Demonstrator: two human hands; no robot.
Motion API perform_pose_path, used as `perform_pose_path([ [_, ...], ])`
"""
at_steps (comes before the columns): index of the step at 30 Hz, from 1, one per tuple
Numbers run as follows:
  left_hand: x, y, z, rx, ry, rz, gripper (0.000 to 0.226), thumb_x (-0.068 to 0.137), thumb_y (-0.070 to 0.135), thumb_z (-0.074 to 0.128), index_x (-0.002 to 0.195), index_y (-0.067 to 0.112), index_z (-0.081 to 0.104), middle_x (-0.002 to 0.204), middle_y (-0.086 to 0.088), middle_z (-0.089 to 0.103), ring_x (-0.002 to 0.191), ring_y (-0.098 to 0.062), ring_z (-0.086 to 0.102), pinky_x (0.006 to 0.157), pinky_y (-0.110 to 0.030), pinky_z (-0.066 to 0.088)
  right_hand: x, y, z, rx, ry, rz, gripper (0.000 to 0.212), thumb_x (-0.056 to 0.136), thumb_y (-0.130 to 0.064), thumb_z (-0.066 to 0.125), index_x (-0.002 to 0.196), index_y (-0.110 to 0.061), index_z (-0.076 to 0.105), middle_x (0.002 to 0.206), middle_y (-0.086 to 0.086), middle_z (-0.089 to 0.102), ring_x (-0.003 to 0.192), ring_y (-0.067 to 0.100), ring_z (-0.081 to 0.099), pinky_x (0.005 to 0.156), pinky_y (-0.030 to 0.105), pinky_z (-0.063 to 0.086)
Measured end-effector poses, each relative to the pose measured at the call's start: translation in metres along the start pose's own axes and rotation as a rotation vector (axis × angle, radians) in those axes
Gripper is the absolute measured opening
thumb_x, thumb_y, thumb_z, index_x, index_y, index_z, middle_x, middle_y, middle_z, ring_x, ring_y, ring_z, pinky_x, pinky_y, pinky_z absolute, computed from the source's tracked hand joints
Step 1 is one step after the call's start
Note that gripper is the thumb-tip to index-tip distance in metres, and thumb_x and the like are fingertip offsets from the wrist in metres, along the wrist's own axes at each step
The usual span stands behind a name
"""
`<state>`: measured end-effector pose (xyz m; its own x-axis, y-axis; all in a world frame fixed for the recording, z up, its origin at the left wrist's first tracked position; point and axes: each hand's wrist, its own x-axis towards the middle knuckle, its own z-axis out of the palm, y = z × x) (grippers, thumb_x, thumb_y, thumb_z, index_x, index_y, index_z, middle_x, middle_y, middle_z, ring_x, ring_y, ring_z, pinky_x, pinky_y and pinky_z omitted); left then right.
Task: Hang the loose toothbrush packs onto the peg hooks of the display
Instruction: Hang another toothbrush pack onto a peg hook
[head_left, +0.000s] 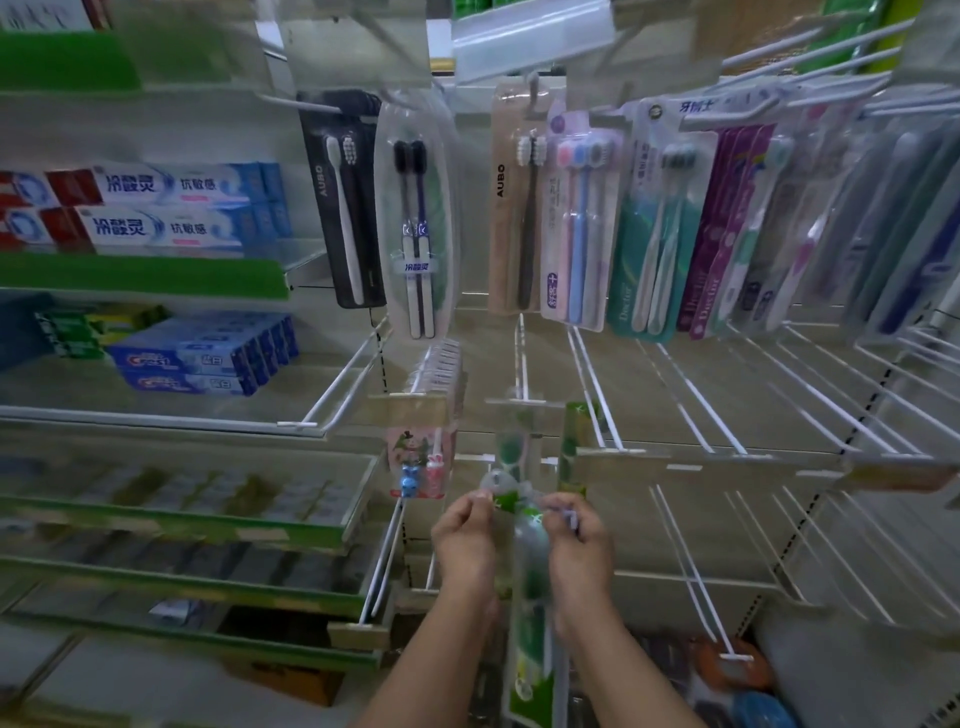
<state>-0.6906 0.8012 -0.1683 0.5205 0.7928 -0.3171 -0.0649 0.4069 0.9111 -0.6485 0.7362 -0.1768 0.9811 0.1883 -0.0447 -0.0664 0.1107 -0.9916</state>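
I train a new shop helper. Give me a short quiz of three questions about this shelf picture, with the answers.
1. True or false: the left hand and the right hand both hold the green toothbrush pack.
2. Where do the toothpaste boxes lie? A) left shelves B) right pegs C) floor
3. Which word is printed on the black pack?
Key: 1 true; 2 A; 3 AUBO.

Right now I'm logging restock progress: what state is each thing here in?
green toothbrush pack: upright, pinched at its top by both hands, not on a hook
left hand: pinching the pack's top
right hand: pinching the pack's top
pink pack: hanging on a hook
top-row packs: hanging on hooks
right-side peg hooks: bare
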Motion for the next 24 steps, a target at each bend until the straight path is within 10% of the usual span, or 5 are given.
perform_pose_path([
  [7, 0.027, 0.006, -0.011, 0.216, 0.272, 0.180, 0.019, 0.092, 0.025, 0.057, 0.082, 0.015, 0.069, 0.083, -0.004, 0.067, 0.071, -0.014, 0.056, 0.063, -0.029, 0.044, 0.032, 0.002, 0.023, 0.017, 0.049, -0.026, 0.017, 0.089, -0.007, 0.061, 0.074, -0.016, 0.061, 0.078, 0.009, 0.065, 0.074, 0.021, 0.059, 0.072, 0.032, 0.051],
  [10, 0.036, 0.010, -0.010, 0.177, 0.226, 0.225, 0.018, 0.092, 0.015, 0.057, 0.077, 0.012, 0.067, 0.080, -0.008, 0.065, 0.066, -0.012, 0.052, 0.055, -0.023, 0.036, 0.041, -0.006, 0.033, 0.185, 0.015, 0.030, 0.016, 0.088, -0.002, 0.060, 0.076, -0.013, 0.061, 0.077, 0.001, 0.063, 0.073, 0.011, 0.057, 0.073, 0.021, 0.047],
  [18, 0.036, 0.020, 0.000, 0.065, 0.047, 0.207, 0.032, 0.092, 0.005, 0.054, 0.061, 0.011, 0.060, 0.061, 0.001, 0.056, 0.062, -0.012, 0.049, 0.057, -0.022, 0.036, 0.058, -0.012, 0.050, 0.275, -0.083, 0.034, 0.012, 0.086, 0.000, 0.061, 0.081, -0.011, 0.063, 0.083, 0.008, 0.063, 0.088, 0.023, 0.058, 0.090, 0.041, 0.047],
  [24, 0.040, 0.017, 0.000, 0.074, -0.036, 0.268, 0.034, 0.091, 0.004, 0.054, 0.059, 0.011, 0.060, 0.051, 0.007, 0.056, 0.056, -0.004, 0.048, 0.053, -0.013, 0.040, 0.060, -0.014, 0.055, 0.294, -0.002, -0.067, 0.014, 0.087, 0.006, 0.056, 0.094, -0.001, 0.066, 0.083, -0.002, 0.064, 0.076, 0.006, 0.060, 0.064, 0.005, 0.049],
])
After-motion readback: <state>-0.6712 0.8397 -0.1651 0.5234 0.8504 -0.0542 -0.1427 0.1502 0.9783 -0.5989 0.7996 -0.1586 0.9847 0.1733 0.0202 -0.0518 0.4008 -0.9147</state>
